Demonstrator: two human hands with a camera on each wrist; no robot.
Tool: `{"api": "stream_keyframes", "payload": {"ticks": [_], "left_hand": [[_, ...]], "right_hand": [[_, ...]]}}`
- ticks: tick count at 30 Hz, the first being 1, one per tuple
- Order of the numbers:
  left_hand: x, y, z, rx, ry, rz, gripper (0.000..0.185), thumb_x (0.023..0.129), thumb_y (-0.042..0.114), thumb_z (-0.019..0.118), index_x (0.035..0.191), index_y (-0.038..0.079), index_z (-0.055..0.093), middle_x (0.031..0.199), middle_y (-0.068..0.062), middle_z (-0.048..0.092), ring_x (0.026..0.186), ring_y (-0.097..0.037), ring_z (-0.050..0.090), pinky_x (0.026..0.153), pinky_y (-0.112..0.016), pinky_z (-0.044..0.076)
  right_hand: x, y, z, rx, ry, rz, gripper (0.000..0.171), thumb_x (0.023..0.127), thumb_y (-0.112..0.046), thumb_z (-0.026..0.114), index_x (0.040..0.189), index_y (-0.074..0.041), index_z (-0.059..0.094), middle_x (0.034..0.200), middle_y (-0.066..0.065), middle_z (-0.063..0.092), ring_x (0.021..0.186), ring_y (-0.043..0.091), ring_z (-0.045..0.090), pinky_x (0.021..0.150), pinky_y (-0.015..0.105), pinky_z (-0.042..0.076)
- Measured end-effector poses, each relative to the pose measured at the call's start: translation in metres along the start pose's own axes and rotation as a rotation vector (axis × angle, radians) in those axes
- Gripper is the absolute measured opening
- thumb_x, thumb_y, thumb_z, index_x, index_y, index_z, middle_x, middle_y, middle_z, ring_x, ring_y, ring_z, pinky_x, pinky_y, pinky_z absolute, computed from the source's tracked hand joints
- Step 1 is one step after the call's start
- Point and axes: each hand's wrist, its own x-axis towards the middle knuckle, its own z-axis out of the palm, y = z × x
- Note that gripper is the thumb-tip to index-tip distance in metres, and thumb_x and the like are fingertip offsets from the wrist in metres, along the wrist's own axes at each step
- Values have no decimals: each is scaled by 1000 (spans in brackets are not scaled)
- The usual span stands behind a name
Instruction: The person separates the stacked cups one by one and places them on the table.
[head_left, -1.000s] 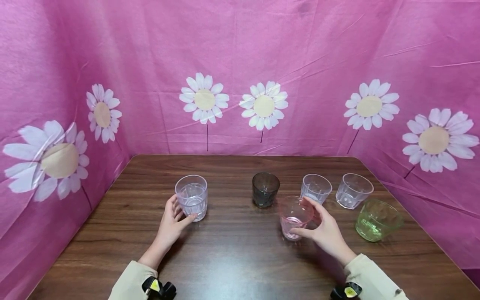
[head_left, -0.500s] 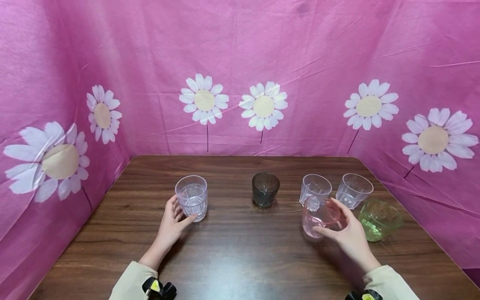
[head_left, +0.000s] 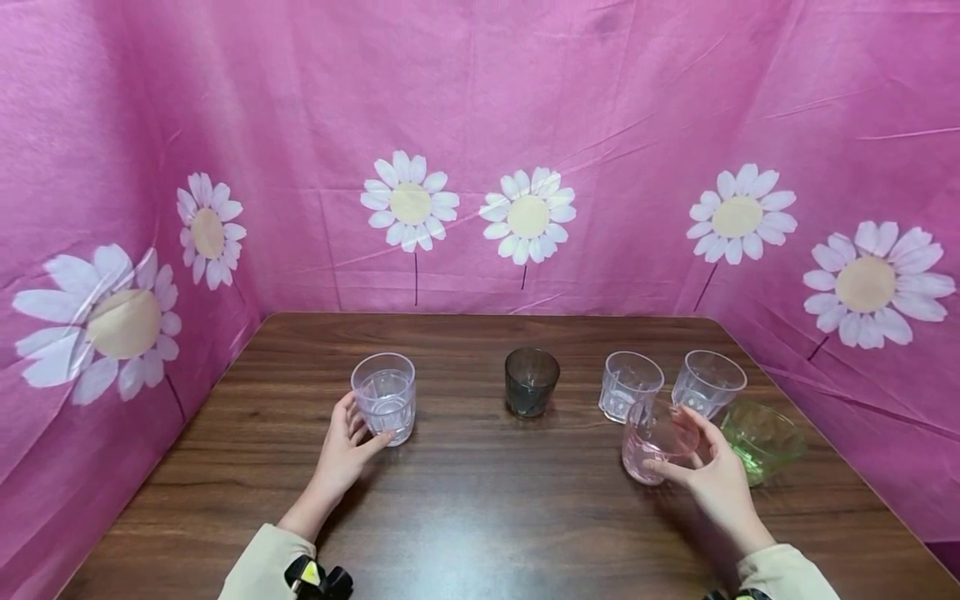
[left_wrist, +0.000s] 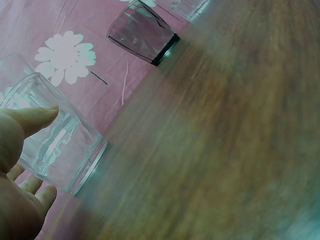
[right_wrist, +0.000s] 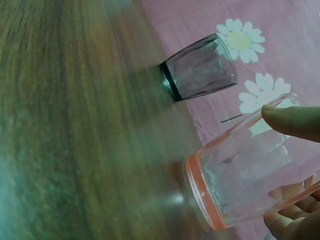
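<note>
My left hand [head_left: 347, 450] grips a clear glass [head_left: 384, 400] that stands upright on the left part of the table. A second rim line shows inside it, like one glass nested in another; the left wrist view shows this clear glass [left_wrist: 65, 145] between thumb and fingers. With thumb and fingers around its side, my right hand [head_left: 716, 479] holds a pink-tinted glass [head_left: 648, 446]. In the right wrist view the pink glass [right_wrist: 240, 170] has its orange-pink base close to the tabletop; I cannot tell whether it touches. My right hand partly covers a green glass [head_left: 768, 442].
A dark grey glass [head_left: 531, 383] stands in the middle of the brown wooden table [head_left: 465, 517]. Behind the pink glass are a clear glass [head_left: 618, 383] and another clear glass [head_left: 708, 379]. A pink cloth [head_left: 480, 100] with daisies surrounds the table's back and sides.
My right hand has carried the pink glass to the right, from near the dark glass to in front of the clear glasses and beside the green one. My left hand stays put.
</note>
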Motion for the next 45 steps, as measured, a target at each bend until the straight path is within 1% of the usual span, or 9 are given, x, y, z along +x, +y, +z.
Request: {"api": "stream_keyframes", "payload": {"ticks": [4, 9, 14, 16, 21, 25, 35, 42, 45], "left_hand": [[0, 0, 0, 6, -1, 3, 82, 82, -12, 71, 147, -11, 20, 147, -36, 35, 136, -45, 35, 111, -45, 34], [-1, -1, 0, 1, -2, 1, 83, 82, -12, 72, 147, -11, 20, 147, -35, 35, 137, -44, 35, 106, -24, 37], [-1, 0, 0, 4, 0, 0, 83, 82, -12, 72, 147, -11, 20, 147, -36, 35, 137, -44, 35, 111, -40, 35], [-1, 1, 0, 4, 1, -1, 82, 82, -12, 72, 147, -11, 20, 147, -36, 35, 136, -44, 35, 111, -39, 35], [-1, 0, 0, -2, 5, 9, 82, 82, -12, 72, 147, -11, 21, 146, -35, 37, 136, -43, 36, 97, -12, 36], [-1, 0, 1, -4, 6, 12, 82, 82, -12, 71, 147, -11, 21, 146, -35, 37, 136, -44, 36, 96, -11, 35], [-1, 1, 1, 8, 0, 8, 81, 82, -12, 71, 146, -11, 21, 146, -35, 37, 136, -44, 36, 109, -35, 36], [-1, 1, 1, 0, 0, 11, 82, 82, -13, 71, 146, -11, 21, 146, -35, 37, 136, -44, 36, 111, -44, 34], [-1, 1, 1, -4, 1, 12, 82, 82, -13, 71, 146, -11, 21, 146, -36, 37, 136, -45, 35, 112, -52, 31]], "right_hand": [[-1, 1, 0, 35, 6, 21, 86, 67, 15, 82, 142, 3, 41, 115, -29, 54, 107, -13, 53, 90, 6, 42], [-3, 3, 0, 145, -2, 27, 87, 67, 20, 79, 142, 6, 37, 116, -25, 56, 107, -9, 54, 88, 9, 46], [-3, 4, 1, 194, -10, 3, 88, 66, 23, 77, 141, 13, 32, 117, -22, 56, 108, -8, 54, 87, 10, 47], [-4, 5, 1, 183, -14, -2, 87, 66, 23, 76, 141, 13, 32, 117, -23, 55, 108, -9, 53, 87, 9, 47], [-3, 4, 1, 85, -23, -1, 90, 68, 22, 76, 143, 12, 29, 117, -27, 49, 108, -12, 50, 90, 6, 41], [-3, 2, 0, 14, -35, 15, 96, 68, 18, 78, 147, 14, 22, 123, -20, 44, 108, -12, 45, 91, 4, 37], [-4, -3, -3, -77, -40, -12, 103, 68, 14, 81, 150, 12, 19, 140, 29, 38, 116, -11, 36, 94, 0, 30], [2, -20, -6, -154, 43, -107, 102, 67, 11, 83, 150, 9, 24, 142, 31, 35, 133, 9, 32, 99, -1, 21], [6, -29, -7, -154, 60, -131, 101, 67, 11, 82, 151, 7, 25, 142, 28, 35, 135, 6, 29, 103, 1, 19]]}}
